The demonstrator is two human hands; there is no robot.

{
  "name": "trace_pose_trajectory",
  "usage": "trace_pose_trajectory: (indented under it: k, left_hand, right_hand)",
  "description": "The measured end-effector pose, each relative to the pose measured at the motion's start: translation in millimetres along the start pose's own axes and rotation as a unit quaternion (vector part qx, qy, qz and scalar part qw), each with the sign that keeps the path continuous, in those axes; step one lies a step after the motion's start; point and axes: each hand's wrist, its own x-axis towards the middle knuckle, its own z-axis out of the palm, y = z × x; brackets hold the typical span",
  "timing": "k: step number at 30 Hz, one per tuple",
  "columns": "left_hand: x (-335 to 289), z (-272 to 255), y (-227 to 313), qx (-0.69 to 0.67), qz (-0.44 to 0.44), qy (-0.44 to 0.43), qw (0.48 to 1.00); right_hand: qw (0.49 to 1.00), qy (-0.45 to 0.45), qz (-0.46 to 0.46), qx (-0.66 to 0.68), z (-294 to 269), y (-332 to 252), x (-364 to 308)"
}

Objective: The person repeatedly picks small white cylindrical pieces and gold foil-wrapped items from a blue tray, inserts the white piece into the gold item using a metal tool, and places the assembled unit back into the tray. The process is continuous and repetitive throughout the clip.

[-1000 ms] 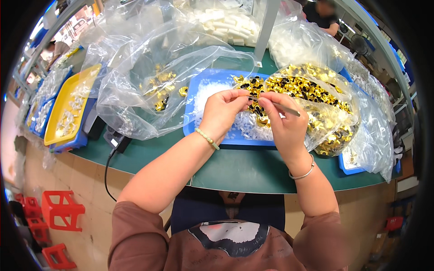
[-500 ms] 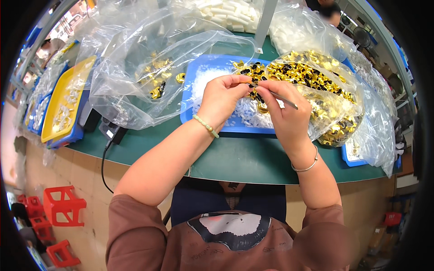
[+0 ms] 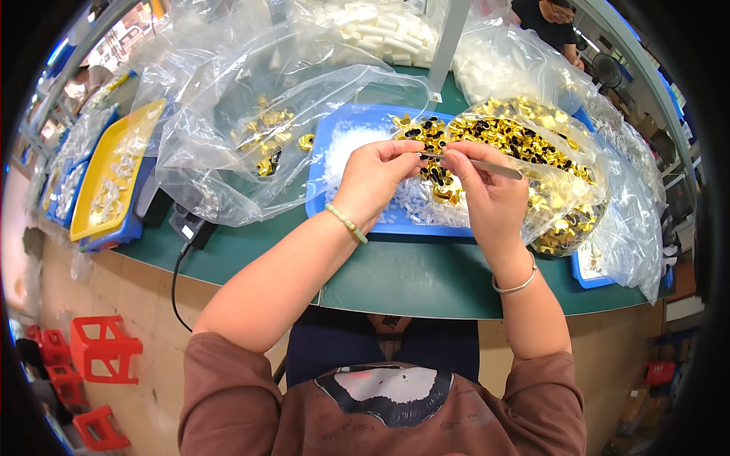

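Note:
Both hands meet over a blue tray (image 3: 318, 199). My right hand (image 3: 494, 186) grips a pair of metal tweezers (image 3: 498, 168) between thumb and fingers, the tips pointing left. Opposite it, my left hand (image 3: 378, 171) is closed in a pinch at the tweezers' tips, on something too small to make out. Small white pieces (image 3: 357, 139) fill the tray's left and front parts. Gold and black pieces (image 3: 430, 133) lie in a heap at its back right. To the right, a clear bag of gold pieces (image 3: 525, 137) leans onto the tray's edge.
A large clear bag (image 3: 201, 163) with a few gold pieces spreads on the left. A yellow tray (image 3: 95, 205) stands farther left, near a black device (image 3: 190, 226) with a cable. White tubes (image 3: 388, 30) fill a bag behind. A metal post (image 3: 450, 45) rises there. Another person (image 3: 547, 23) is at back right.
The tweezers now lie flatter and reach farther right with my right hand, which has moved slightly right. My left hand stays in its pinch. The view has shifted a little.

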Motion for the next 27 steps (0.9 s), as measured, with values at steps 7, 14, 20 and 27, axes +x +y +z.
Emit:
trace_pose_trajectory:
  k: [7,14,20,27]
  left_hand:
    - [2.5,-2.6,-2.2,0.007,0.004,-0.001,1.000]
    - [1.8,-0.6,-0.5,0.001,0.001,0.003,1.000]
    - [0.9,-0.8,0.1,0.006,0.000,0.000,1.000]
    - [1.4,0.7,-1.3,-0.015,0.007,0.019,1.000]
  right_hand:
    - [1.000,0.004,0.000,0.007,1.0,4.0,-0.1]
    - [1.000,0.004,-0.008,-0.015,0.1,1.6,0.1]
    - [0.991,0.025,-0.102,-0.081,4.4,-6.5,2.5]
    - [0.966,0.003,-0.202,-0.161,5.5,-10.7,3.0]
